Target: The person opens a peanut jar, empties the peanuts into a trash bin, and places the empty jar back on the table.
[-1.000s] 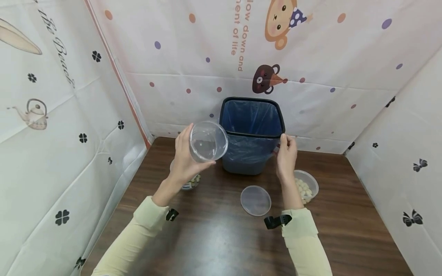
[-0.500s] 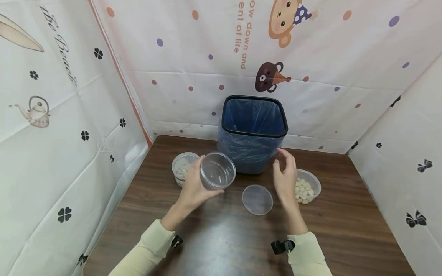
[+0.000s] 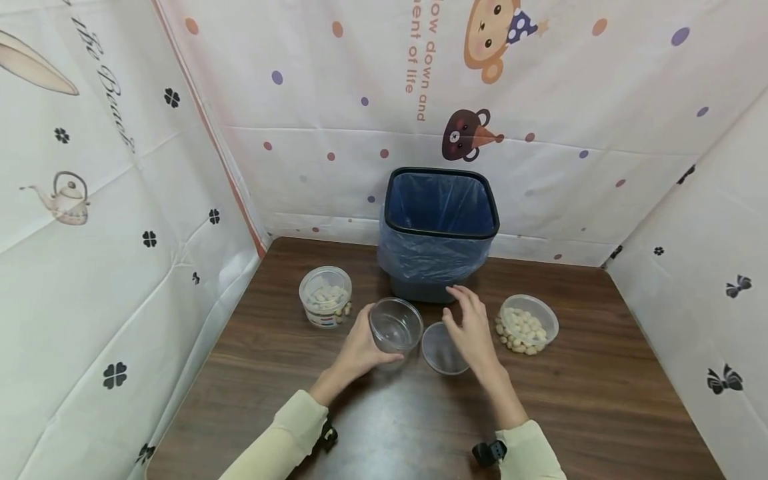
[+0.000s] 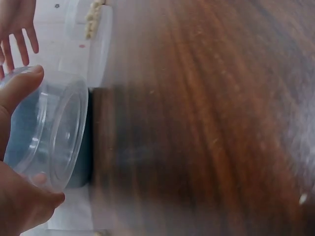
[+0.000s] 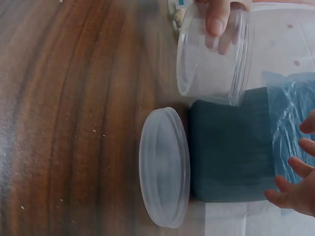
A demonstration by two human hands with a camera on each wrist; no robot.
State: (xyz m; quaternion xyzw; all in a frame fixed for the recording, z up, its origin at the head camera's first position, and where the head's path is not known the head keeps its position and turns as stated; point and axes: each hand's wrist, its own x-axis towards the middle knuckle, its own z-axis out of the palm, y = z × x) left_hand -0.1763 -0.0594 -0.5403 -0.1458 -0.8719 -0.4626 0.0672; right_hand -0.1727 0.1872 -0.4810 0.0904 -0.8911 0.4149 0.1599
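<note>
My left hand (image 3: 359,348) grips a clear round plastic tub (image 3: 397,327) by its side, thumb in front and fingers behind. In the right wrist view the tub (image 5: 211,59) looks bare inside and hangs close over the table. My right hand (image 3: 473,332) holds nothing; its fingers are spread and loosely bent above a round translucent lid (image 3: 441,357). That lid (image 5: 165,167) lies on the table in front of the bin, partly covered by the hand in the head view.
A bin (image 3: 435,260) with a blue liner and black rim stands at the back. At left is a lidded tub (image 3: 326,297) of pale nut-like pieces. An open tub (image 3: 543,320) at right has similar pieces (image 3: 516,340) in it. Patterned cloth (image 3: 336,187) walls the table (image 3: 588,400).
My left hand has brought the tub down and toward me from beside the bin. My right hand has let go of the bin's rim and moved down and left over the lid.
</note>
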